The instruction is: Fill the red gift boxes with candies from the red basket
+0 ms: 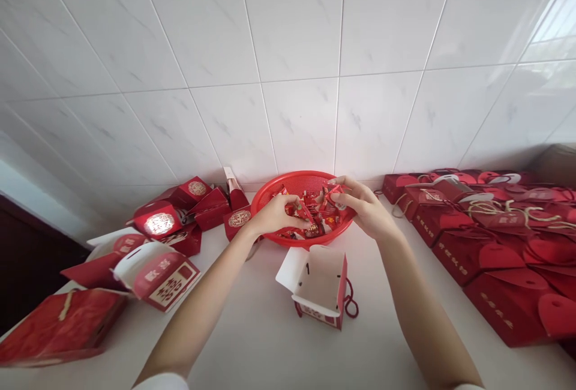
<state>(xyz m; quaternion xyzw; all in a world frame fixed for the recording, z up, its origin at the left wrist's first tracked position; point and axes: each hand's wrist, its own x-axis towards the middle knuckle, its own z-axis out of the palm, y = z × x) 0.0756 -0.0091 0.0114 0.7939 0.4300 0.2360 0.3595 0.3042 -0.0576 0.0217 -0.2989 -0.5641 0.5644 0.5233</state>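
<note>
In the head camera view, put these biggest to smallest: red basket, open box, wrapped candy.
Red plastic basket, then open paper gift box, then wrapped candy. The candies differ in size, so I picked one.

We have a white surface point(252, 342) carrying everything here. Near its back edge, at the middle, sits a round red plastic basket point(297, 180), with an open red gift box point(317, 282) just in front of it, white inside, flaps spread, and a red cord handle point(351, 306) lying beside it. To the right, closed red gift boxes point(481, 252) with twine handles crowd together in rows. To the left, looser red boxes point(180, 210) lie tilted and overlapping, beside an open box printed with a double-happiness sign point(173, 288), and a flat red box point(58, 327) rests nearest the edge.
</note>
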